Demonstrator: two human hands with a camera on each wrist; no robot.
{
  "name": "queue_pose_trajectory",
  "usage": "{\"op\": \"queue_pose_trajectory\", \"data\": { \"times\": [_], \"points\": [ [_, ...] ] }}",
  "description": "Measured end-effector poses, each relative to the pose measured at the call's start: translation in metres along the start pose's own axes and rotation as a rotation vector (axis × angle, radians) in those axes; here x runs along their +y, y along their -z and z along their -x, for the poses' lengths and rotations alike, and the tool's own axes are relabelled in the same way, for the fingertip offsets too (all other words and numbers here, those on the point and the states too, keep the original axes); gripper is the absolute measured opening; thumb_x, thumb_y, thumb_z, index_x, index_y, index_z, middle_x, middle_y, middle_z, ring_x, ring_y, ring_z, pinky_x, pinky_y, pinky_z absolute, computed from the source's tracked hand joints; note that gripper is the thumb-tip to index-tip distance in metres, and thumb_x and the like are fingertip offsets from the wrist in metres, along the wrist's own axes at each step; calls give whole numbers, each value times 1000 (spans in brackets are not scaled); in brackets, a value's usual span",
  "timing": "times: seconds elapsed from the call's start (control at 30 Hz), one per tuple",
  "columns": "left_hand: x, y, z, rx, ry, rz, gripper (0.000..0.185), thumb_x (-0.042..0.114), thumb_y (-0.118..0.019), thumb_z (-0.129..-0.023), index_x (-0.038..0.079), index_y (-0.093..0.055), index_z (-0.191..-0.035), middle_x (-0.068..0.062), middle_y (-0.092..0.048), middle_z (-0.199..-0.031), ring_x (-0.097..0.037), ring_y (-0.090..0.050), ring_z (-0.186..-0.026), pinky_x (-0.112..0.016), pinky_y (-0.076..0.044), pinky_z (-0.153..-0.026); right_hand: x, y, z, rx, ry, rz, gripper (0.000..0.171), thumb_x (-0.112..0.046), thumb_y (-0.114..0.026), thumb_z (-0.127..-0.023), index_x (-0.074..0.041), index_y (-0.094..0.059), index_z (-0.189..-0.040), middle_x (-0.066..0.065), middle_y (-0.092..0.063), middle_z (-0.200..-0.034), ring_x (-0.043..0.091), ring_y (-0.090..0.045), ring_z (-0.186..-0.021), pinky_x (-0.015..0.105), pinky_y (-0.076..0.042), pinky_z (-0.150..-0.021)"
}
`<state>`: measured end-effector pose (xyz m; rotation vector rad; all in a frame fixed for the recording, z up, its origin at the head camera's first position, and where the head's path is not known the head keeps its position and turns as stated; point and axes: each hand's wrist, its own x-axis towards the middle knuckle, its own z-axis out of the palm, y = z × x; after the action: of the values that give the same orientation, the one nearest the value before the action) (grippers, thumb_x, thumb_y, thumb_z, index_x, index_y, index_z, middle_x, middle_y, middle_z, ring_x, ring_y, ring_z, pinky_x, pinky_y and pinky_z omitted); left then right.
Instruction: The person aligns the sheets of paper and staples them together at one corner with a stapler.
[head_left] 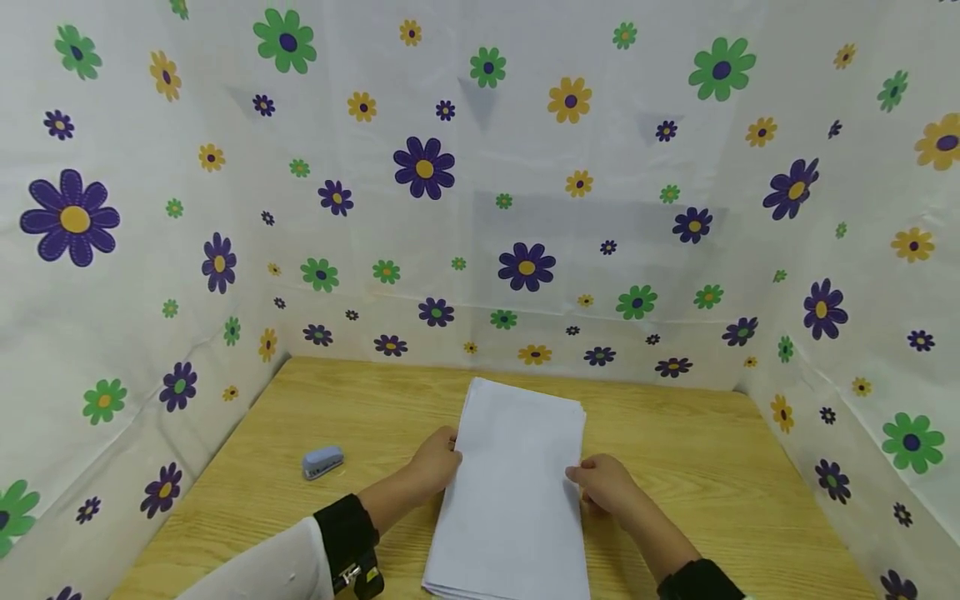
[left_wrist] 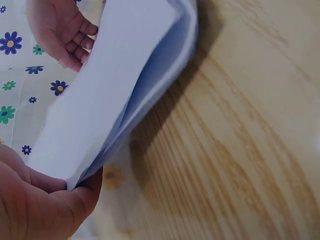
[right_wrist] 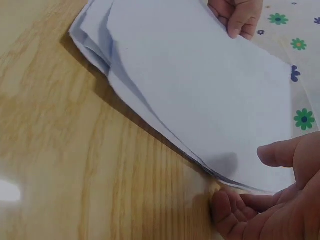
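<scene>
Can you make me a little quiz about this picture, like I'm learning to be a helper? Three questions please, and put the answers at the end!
1. Pick one: What colour is the stapler?
A) red
B) light blue
C) yellow

2. Fill in the blank: The left hand pinches the edge of a stack of white ____.

3. True or false: In the head view, the stapler lies to the right of that stack.

Key:
1. B, light blue.
2. paper.
3. False. It lies on the wooden table, to the left of the stack.
</scene>
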<state>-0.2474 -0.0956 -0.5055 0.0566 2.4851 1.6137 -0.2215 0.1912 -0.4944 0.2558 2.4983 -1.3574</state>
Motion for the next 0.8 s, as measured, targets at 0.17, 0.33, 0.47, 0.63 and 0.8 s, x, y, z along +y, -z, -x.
{"op": "queue_pose_trajectory", "data": {
  "times": [0.17,0.33,0.47,0.63,0.8],
  "points": [
    [7,-2,-9,59,-79,51,33,-3,-41,-102,-10,-48,-133,-30,-55,-136,-41,-53,-125,-57,-46,-103,-10,-1,-10,46,58,-68,54,-20,-53,-103,18,-44,-140,30,-60,-125,35,-61,-104,43,-55,-86],
    [27,2,-17,118,-127,107,33,1,-37,-106,-7,-46,-136,-27,-54,-138,-41,-52,-129,-57,-43,-107,-30,4,-13,127,173,-272,52,-13,-45,-105,17,-37,-146,36,-43,-149,48,-47,-135,60,-43,-108],
    [51,9,-18,195,-207,118,28,8,-36,-109,-3,-47,-132,-25,-53,-138,-38,-51,-129,-55,-42,-109,-51,11,-9,229,261,-356,48,-13,-46,-104,11,-43,-145,31,-49,-147,43,-50,-133,60,-40,-110],
    [79,18,-13,239,-412,201,20,15,-32,-112,5,-43,-125,-17,-53,-130,-31,-55,-116,-45,-45,-97,-73,23,0,346,464,-376,35,-21,-46,-109,0,-50,-136,20,-57,-141,34,-56,-125,53,-46,-104],
    [93,21,-9,231,-606,292,19,21,-31,-113,9,-40,-124,-12,-55,-126,-29,-57,-111,-43,-46,-94,-84,28,7,435,710,-440,31,-22,-47,-110,-2,-52,-133,12,-62,-132,22,-60,-116,31,-49,-96]
  ]
}}
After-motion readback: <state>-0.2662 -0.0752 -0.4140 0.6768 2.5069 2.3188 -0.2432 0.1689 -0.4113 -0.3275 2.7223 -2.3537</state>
